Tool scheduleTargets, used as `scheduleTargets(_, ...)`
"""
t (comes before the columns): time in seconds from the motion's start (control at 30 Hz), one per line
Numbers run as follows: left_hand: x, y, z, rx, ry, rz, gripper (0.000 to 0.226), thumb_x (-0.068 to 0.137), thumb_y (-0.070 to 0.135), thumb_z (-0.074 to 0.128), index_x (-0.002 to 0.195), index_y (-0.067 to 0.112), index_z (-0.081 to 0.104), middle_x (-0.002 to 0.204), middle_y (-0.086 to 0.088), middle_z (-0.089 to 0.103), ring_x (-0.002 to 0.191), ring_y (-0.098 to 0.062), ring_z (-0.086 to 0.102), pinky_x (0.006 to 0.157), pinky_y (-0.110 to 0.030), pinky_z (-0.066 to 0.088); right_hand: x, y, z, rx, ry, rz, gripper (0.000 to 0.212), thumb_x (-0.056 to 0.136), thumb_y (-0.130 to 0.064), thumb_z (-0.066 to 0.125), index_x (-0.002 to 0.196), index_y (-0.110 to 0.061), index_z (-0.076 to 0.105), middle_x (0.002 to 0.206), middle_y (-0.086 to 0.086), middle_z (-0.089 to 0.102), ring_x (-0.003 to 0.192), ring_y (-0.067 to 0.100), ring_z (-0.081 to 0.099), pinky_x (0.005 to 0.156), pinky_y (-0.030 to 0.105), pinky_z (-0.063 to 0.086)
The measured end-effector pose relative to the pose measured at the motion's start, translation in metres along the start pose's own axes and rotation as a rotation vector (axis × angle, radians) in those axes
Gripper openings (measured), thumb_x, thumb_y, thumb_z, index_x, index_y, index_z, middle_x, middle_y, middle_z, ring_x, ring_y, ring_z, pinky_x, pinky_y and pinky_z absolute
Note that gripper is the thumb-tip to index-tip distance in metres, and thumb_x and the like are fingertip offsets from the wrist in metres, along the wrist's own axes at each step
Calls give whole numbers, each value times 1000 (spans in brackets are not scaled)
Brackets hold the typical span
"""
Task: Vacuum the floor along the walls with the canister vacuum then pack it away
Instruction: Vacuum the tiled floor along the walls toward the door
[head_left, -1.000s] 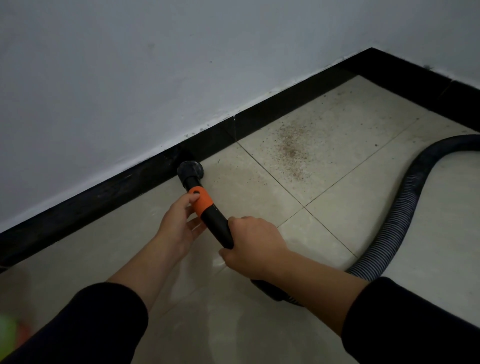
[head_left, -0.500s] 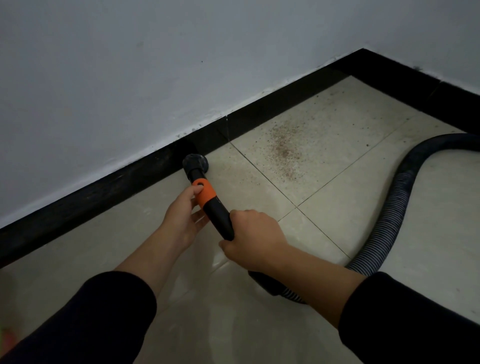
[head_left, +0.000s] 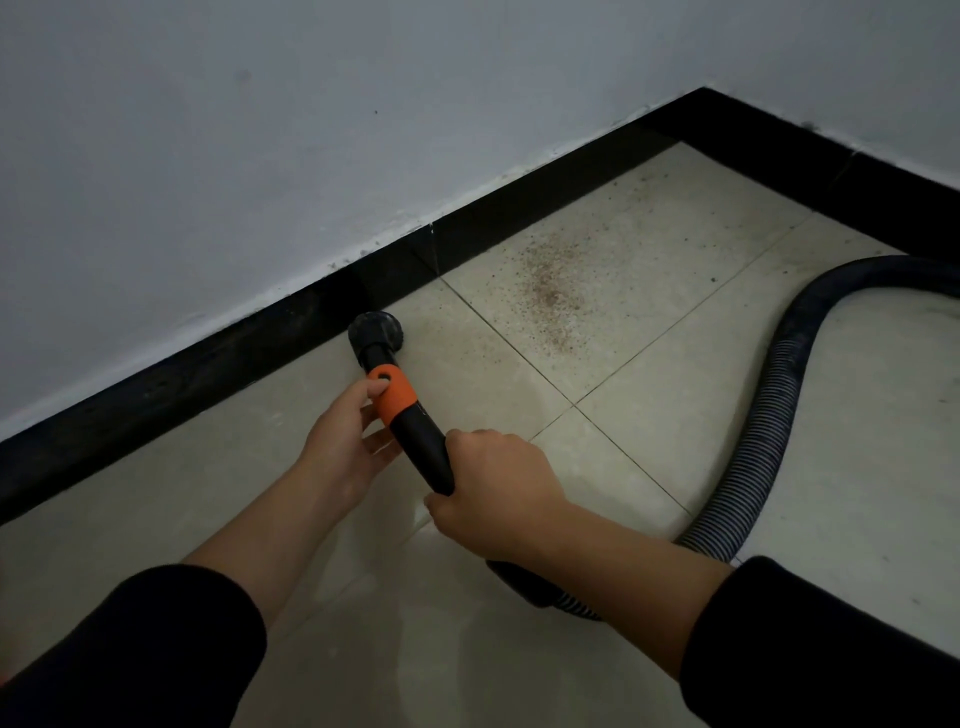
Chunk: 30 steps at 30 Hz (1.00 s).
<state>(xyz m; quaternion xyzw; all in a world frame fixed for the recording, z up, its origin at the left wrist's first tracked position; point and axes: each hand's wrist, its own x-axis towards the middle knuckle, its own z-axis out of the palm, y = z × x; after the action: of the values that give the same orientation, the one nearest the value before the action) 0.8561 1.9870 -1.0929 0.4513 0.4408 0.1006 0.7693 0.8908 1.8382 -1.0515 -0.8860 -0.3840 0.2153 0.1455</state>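
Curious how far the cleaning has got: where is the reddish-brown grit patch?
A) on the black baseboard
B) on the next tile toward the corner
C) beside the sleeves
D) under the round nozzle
B: the grit patch lies past the grout line, clear of the round brush nozzle by the black baseboard.

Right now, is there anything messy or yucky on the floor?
Yes. A patch of brown crumbs is scattered on the tile near the black baseboard, beyond the vacuum nozzle, not yet sucked up.
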Motion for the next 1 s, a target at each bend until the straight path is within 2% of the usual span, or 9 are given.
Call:
scheduleTargets(0.13,-9,-4,-7,14,-8,-3,26,95,20,53,120,14,53,109,-8,58,92,-27,60,71,-35,53,-9,-2,2,-1,-21,-28,25,87,-30,61,105,-15,54,84,1,53,71,21,53,63,28,41)
scheduleTargets(0.27,-17,-5,-4,3,-15,-12,33,94,19,53,126,11,51,106,-8,56,85,-25,61,67,-33,52,-16,-1,1,3,-21,-11,24,86,-31,61,104,-17,54,84,1,54,72,22,55,65,29,45)
scheduleTargets(0.37,-20,-6,0,5,-17,-22,36,94,20,54,128,11,50,106,-8,56,85,-25,62,65,-32,52,-21,2,0,-1,-20,-1,25,85,-31,61,104,-17,54,83,1,54,74,22,57,68,30,49)
scheduleTargets(0.57,-26,-11,11,32,-37,-49,38,94,21,56,130,11,50,109,-8,57,85,-24,63,64,-32,53,-32,12,-1,-2,-2,23,24,85,-33,62,102,-17,54,84,1,55,73,22,56,66,29,46)
scheduleTargets(0.83,-34,-18,27,60,-68,-74,27,94,20,56,119,13,51,109,-8,58,89,-26,64,71,-35,55,-45,24,-3,4,-8,66,22,86,-33,62,100,-19,52,84,1,58,71,20,56,62,28,43)
scheduleTargets(1.0,-40,-22,37,84,-89,-84,19,94,20,56,111,14,53,109,-8,58,91,-27,64,74,-36,55,-53,34,-4,7,1,89,24,84,-34,62,102,-19,55,85,1,60,75,20,61,68,31,53)
